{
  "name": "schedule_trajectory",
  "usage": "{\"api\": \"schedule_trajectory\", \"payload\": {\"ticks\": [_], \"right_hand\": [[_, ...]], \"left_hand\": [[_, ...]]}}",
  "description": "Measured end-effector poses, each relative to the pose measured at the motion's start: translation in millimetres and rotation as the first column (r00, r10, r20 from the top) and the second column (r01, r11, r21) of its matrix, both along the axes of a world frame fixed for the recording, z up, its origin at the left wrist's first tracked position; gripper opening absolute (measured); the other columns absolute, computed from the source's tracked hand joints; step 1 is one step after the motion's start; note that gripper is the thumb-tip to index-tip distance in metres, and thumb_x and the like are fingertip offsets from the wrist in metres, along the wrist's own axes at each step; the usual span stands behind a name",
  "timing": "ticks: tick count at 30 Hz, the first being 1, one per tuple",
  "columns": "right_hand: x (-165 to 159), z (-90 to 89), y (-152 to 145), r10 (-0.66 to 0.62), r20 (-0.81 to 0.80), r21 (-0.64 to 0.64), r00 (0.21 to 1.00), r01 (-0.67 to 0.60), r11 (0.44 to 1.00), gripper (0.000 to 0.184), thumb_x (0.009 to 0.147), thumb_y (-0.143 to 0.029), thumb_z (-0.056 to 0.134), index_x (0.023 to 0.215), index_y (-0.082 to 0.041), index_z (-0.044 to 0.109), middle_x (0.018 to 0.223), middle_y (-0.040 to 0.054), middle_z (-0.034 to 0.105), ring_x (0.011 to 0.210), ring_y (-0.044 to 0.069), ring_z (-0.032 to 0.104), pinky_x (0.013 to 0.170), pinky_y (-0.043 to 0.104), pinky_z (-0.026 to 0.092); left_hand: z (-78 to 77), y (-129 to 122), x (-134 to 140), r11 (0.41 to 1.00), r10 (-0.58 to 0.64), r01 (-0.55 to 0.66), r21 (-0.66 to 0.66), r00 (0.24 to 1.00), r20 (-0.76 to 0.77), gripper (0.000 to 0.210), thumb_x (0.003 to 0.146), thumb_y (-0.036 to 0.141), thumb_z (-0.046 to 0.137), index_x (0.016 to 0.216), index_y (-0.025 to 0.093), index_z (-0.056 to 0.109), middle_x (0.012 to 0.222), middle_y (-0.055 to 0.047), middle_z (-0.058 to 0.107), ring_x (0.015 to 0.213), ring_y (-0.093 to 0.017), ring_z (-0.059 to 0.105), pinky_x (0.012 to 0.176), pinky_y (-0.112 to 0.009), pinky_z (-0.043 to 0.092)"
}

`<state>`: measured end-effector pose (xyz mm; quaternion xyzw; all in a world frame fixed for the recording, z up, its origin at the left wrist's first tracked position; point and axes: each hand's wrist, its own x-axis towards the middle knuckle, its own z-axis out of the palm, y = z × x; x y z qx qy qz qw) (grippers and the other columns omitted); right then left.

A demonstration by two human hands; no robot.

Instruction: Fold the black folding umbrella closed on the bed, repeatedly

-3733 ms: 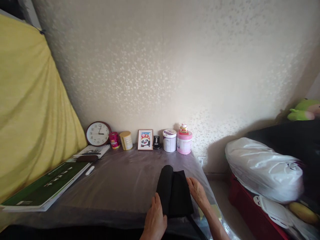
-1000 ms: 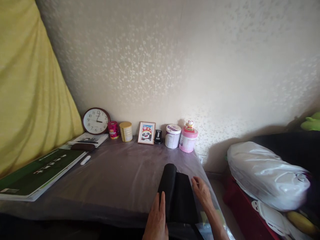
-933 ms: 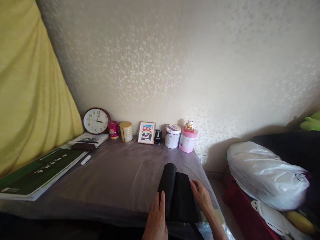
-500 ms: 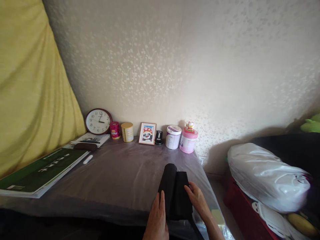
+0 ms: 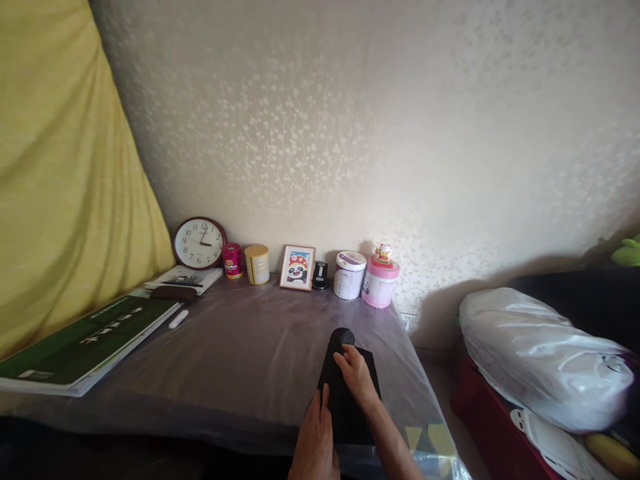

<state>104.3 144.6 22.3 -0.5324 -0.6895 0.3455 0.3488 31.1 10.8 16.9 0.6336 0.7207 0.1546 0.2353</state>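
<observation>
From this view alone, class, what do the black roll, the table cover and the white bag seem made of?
Black roll: perhaps matt fabric, since little shine shows, but no weave is visible.
Table cover: probably glossy plastic film, crinkled and glinting at its near right corner.
White bag: likely thin, shiny plastic, by its bright creases.

Black numbers in a ring on the round clock (image 5: 201, 243), 12 at the top, 3, 6 and 9 around it, white writing on the green book (image 5: 70, 357), too fuzzy to read, tiny labels on the dark pink can (image 5: 233, 261), yellow can (image 5: 258, 268) and white tub (image 5: 349, 279), too small to read
</observation>
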Motion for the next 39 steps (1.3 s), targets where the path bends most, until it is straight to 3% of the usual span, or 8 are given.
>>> {"api": "schedule_trajectory", "payload": {"ticks": [3,8,18,23,25,29,34,39], "right_hand": [[-5.5,2.6,-0.5,0.024,0.12,0.005,0.992,-0.025,1.0,0.033,0.077,-0.028,0.051,0.106,-0.012,0.058,0.088,0.0101,0.067,0.093,0.022,0.062,0.075,0.026,0.045],[-9.2,10.2,-0.5,0.09,0.244,-0.007,0.966,-0.091,0.996,0.031,0.08,-0.027,0.049,0.107,-0.011,0.054,0.073,0.0051,0.067,0.076,0.019,0.064,0.064,0.024,0.042],[-11.5,19.7,-11.9,0.329,0.193,-0.084,0.925,-0.318,0.944,0.015,0.082,-0.024,0.041,0.078,-0.02,0.054,0.068,-0.0032,0.07,0.047,0.008,0.057,0.054,0.019,0.039],[-11.7,23.4,-15.6,0.353,0.252,-0.058,0.901,-0.35,0.935,0.017,0.083,-0.022,0.04,0.076,-0.02,0.056,0.069,-0.0028,0.071,0.051,0.009,0.059,0.055,0.019,0.038],[-12.1,25.7,-17.9,0.341,0.278,-0.04,0.898,-0.344,0.938,0.018,0.083,-0.021,0.041,0.075,-0.02,0.058,0.07,-0.002,0.071,0.058,0.01,0.062,0.057,0.019,0.038],[-11.3,28.7,-22.5,0.316,0.298,0.01,0.901,-0.334,0.942,0.018,0.082,-0.022,0.044,0.074,-0.021,0.06,0.072,-0.0005,0.071,0.069,0.013,0.065,0.061,0.021,0.039],[-6.0,27.1,-26.4,0.406,0.232,0.025,0.884,-0.422,0.906,0.023,0.086,-0.024,0.041,0.078,-0.023,0.063,0.071,-0.0028,0.07,0.068,0.012,0.064,0.064,0.02,0.041],[3.7,24.0,-28.3,0.394,0.261,0.25,0.881,-0.456,0.854,0.025,0.089,-0.028,0.041,0.092,-0.024,0.065,0.086,0.0,0.07,0.085,0.015,0.06,0.078,0.024,0.042]], "left_hand": [[-1.3,0.9,-1.9,1.0,-0.02,0.02,0.011,1.0,-0.007,0.078,0.057,-0.004,0.044,0.133,0.0,0.028,0.149,-0.017,0.013,0.137,-0.024,0.011,0.113,-0.033,0.018],[-23.1,1.8,-5.3,0.994,-0.011,0.013,0.104,1.0,-0.02,0.077,0.06,0.0,0.044,0.135,0.002,0.023,0.148,-0.016,0.015,0.137,-0.021,0.014,0.113,-0.031,0.02],[-70.7,-3.7,-21.4,0.963,-0.024,0.039,0.268,0.998,-0.061,0.065,0.07,0.017,0.046,0.131,0.002,0.031,0.134,-0.021,0.043,0.124,-0.026,0.042,0.101,-0.036,0.041],[-49.7,-8.0,-22.8,0.873,0.164,-0.127,0.472,0.986,-0.039,0.052,0.074,0.024,0.047,0.124,0.01,0.039,0.124,-0.017,0.051,0.115,-0.026,0.051,0.093,-0.041,0.046],[-35.6,-6.4,-20.5,0.867,0.131,-0.092,0.49,0.99,-0.045,0.048,0.076,0.028,0.048,0.122,0.016,0.043,0.129,-0.014,0.047,0.118,-0.027,0.048,0.096,-0.043,0.044],[-21.7,0.7,-14.8,0.94,-0.002,0.024,0.34,0.998,-0.065,0.059,0.073,0.03,0.052,0.129,0.018,0.038,0.142,-0.012,0.033,0.13,-0.029,0.033,0.105,-0.044,0.034],[-27.2,5.5,-7.5,0.984,-0.007,0.015,0.176,0.999,-0.046,0.068,0.07,0.019,0.048,0.135,0.014,0.03,0.146,-0.015,0.024,0.134,-0.029,0.025,0.108,-0.043,0.03],[-29.8,5.4,-3.2,0.983,0.057,-0.048,0.174,0.997,-0.045,0.068,0.066,0.01,0.047,0.133,0.015,0.034,0.143,-0.014,0.031,0.132,-0.028,0.029,0.107,-0.041,0.031]]}}
